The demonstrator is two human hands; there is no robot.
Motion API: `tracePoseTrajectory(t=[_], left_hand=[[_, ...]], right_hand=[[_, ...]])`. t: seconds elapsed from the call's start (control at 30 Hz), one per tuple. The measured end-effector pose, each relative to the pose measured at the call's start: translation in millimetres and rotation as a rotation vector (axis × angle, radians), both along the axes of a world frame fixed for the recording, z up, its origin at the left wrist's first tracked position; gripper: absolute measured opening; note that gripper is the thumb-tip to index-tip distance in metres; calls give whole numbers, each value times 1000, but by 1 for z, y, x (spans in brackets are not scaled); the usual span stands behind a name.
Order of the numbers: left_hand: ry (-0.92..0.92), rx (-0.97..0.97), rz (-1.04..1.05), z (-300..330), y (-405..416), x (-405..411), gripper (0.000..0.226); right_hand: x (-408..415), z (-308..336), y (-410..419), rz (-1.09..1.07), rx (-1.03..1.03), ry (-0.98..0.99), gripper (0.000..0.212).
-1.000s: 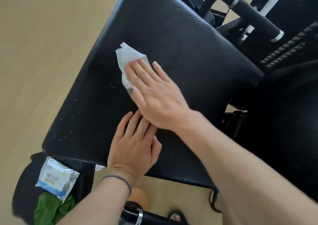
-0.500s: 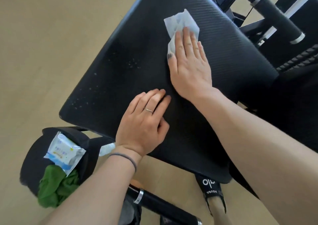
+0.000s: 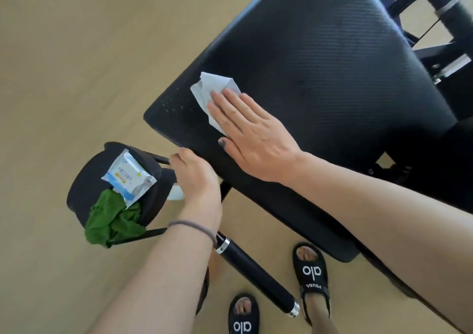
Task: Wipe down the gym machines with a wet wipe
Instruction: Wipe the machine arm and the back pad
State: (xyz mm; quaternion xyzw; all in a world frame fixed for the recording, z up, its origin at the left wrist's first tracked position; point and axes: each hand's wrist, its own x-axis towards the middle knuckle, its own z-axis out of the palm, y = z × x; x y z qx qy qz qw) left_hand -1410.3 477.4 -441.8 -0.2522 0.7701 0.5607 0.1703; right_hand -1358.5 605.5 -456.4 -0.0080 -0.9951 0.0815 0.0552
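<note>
From the head camera, the right hand (image 3: 252, 139) is lying flat with straight fingers, pressing the crumpled white wet wipe (image 3: 213, 93) onto the black textured vinyl seat pad (image 3: 332, 60) of the gym machine, near the pad's corner where pale specks are showing. The left hand (image 3: 197, 177) is curling over the pad's near edge; its grip appears closed on that edge, though the fingertips are hidden beneath. Just beside it, a black round roller pad (image 3: 84, 180) is carrying a white-and-blue wipe packet (image 3: 129, 177) and a green crumpled cloth (image 3: 112, 218). A black cylindrical handle with chrome collars (image 3: 256, 269) is jutting out below, between the arms, and two black sandals (image 3: 311, 269) are standing on the tan floor (image 3: 64, 65). Wiping well here probably means keeping the palm flat, running overlapping strokes across the speckled corner and over the edge, while the other hand is steadying the pad
</note>
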Motion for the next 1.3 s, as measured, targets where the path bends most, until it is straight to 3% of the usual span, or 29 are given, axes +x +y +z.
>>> tracePoseTrajectory(t=[0.07, 0.17, 0.3, 0.43, 0.47, 0.53, 0.73, 0.93, 1.3], left_hand=[[122, -90, -42, 5, 10, 9, 26], [291, -241, -369, 8, -8, 35, 20], [325, -389, -554, -4, -20, 38, 22], [430, -761, -862, -8, -44, 37, 45], [381, -799, -915, -9, -49, 39, 48], [310, -802, -912, -10, -50, 46, 47], [322, -878, -933, -8, -44, 51, 42], [285, -871, -934, -11, -43, 49, 43], [304, -848, -896, -10, -47, 52, 25]], right_hand=[[-6, 6, 10, -20, -7, -4, 63], [-33, 19, 13, -85, -62, -17, 67], [-32, 16, -5, 188, 35, 6, 62], [3, 7, 1, 309, 49, -21, 59], [7, 6, 3, 315, 54, -26, 59], [4, 8, 5, 322, 61, -17, 59], [-54, 18, -31, 281, 26, 48, 60], [8, 5, -14, 400, 150, -67, 60], [-71, 15, -59, 183, 52, 93, 57]])
